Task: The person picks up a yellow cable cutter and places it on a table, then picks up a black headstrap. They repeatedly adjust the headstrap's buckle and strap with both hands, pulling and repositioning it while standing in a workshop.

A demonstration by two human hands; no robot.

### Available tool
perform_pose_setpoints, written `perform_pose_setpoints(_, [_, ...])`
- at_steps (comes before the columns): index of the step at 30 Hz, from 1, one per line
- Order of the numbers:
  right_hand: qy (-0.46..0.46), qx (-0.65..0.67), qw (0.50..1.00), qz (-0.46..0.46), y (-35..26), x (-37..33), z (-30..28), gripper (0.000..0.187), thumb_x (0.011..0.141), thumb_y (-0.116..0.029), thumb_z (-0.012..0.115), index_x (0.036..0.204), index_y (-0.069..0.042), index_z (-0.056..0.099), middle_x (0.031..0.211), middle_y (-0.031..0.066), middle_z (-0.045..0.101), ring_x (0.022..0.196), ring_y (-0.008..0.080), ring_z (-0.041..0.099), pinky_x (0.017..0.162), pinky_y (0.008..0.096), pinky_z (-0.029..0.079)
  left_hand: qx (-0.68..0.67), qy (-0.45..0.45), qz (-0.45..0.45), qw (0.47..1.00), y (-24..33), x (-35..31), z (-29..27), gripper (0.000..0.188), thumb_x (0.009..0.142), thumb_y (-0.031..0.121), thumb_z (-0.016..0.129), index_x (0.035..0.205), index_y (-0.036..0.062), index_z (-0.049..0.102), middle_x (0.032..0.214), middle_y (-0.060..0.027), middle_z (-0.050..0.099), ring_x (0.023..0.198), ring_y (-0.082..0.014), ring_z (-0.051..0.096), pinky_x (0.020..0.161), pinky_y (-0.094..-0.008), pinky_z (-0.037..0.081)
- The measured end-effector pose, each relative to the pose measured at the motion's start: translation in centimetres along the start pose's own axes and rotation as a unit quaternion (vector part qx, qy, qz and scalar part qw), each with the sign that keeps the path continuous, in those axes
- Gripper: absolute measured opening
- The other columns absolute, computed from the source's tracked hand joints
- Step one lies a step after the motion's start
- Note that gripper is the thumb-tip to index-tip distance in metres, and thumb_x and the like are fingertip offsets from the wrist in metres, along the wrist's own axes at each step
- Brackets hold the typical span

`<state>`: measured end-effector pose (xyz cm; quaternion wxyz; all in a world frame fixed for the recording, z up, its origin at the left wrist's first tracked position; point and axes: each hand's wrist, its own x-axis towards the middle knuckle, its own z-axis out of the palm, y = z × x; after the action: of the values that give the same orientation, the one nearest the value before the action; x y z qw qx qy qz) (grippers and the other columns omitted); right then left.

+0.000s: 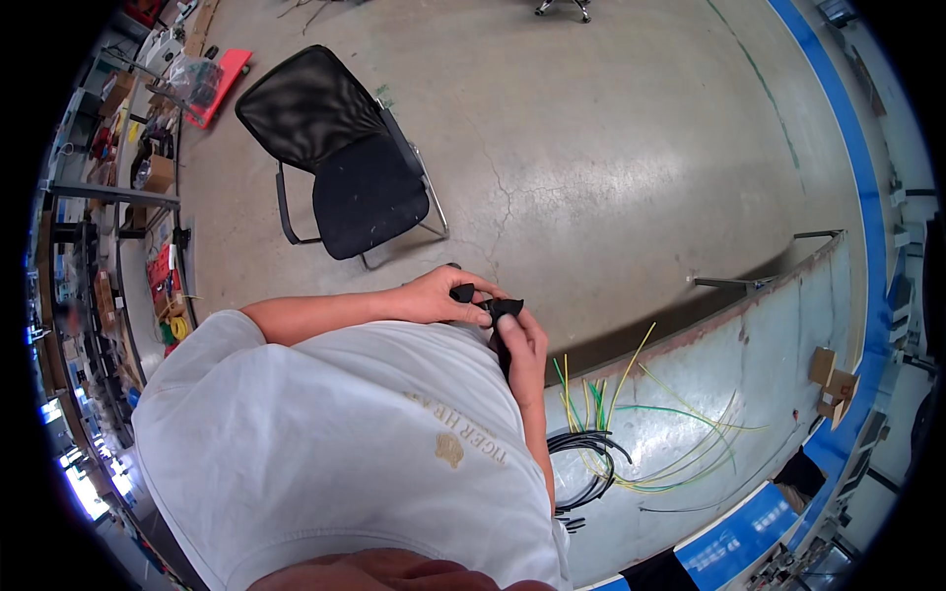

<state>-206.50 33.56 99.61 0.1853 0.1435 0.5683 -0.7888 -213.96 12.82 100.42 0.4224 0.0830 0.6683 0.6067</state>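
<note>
Your two bare hands meet just beyond the hem of your white shirt point(325, 424), on the side nearer the table. The left hand point(439, 297), its forearm crossing level from the left, is closed with bent fingers around a small dark piece point(461, 293); its fingertips reach toward the right hand point(528, 340). That hand, its forearm rising along the shirt's right edge, grasps a black item point(507, 307) between thumb and fingers — the item sits at the meeting point of both hands, above the floor point(631, 167). Its exact kind, and whether the dark piece belongs to it, you cannot tell at this size.

To your right stands a grey table point(778, 335) with a worn, brownish edge. On it, near your right forearm, lies a coil of black cable point(591, 439); yellow wires point(634, 371) and green wires point(658, 408) fan out beside and across it, some reaching toward the table's middle. Near the far right end of the table is an open cardboard box point(836, 386).

Ahead and to the left, well apart from the table, stands a black chair point(365, 197) with a mesh back. Farther left — a red platform point(233, 77) bearing a clear plastic bag point(197, 83), near crowded shelving point(118, 194).
</note>
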Motion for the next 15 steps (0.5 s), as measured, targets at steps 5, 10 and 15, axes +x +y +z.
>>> perform_pose_setpoints(5, [0.112, -0.029, 0.993, -0.028, 0.9, 0.6, 0.3, 0.025, 0.103, -0.023, 0.066, 0.099, 0.001, 0.073, 0.087, -0.0013, 0.066, 0.079, 0.0047, 0.053, 0.072, 0.0230, 0.044, 0.029, 0.015, 0.034, 0.999, -1.1, 0.0, 0.4, 0.053, 0.084, 0.022, 0.086, 0.133, 0.0085, 0.069, 0.118, -0.0039, 0.071, 0.105, -0.0148, 0.061, 0.099, -0.0327, 0.048])
perform_pose_setpoints(10, [0.074, -0.054, 0.996, 0.005, 0.4, 0.8, -0.1, 0.030, 0.102, -0.022, 0.067, 0.082, 0.000, 0.067, 0.084, -0.0018, 0.062, 0.073, 0.0051, 0.049, 0.066, 0.0250, 0.041, 0.081, 0.007, 0.056, 0.995, -0.7, 0.0, 0.5, 0.047, 0.084, 0.022, 0.086, 0.127, 0.0093, 0.072, 0.111, -0.0070, 0.071, 0.104, -0.0170, 0.064, 0.097, -0.0330, 0.048])
perform_pose_setpoints(15, [0.103, -0.037, 0.993, -0.045, 0.8, 1.0, -0.2, 0.027, 0.099, -0.015, 0.067, 0.081, 0.005, 0.069, 0.100, 0.0047, 0.067, 0.076, 0.0074, 0.050, 0.068, 0.0249, 0.039, 0.087, 0.004, 0.089, 0.992, -0.7, -0.1, 0.6, 0.044, 0.086, 0.027, 0.085, 0.122, 0.0068, 0.073, 0.106, -0.0105, 0.072, 0.100, -0.0195, 0.067, 0.090, -0.0346, 0.052])
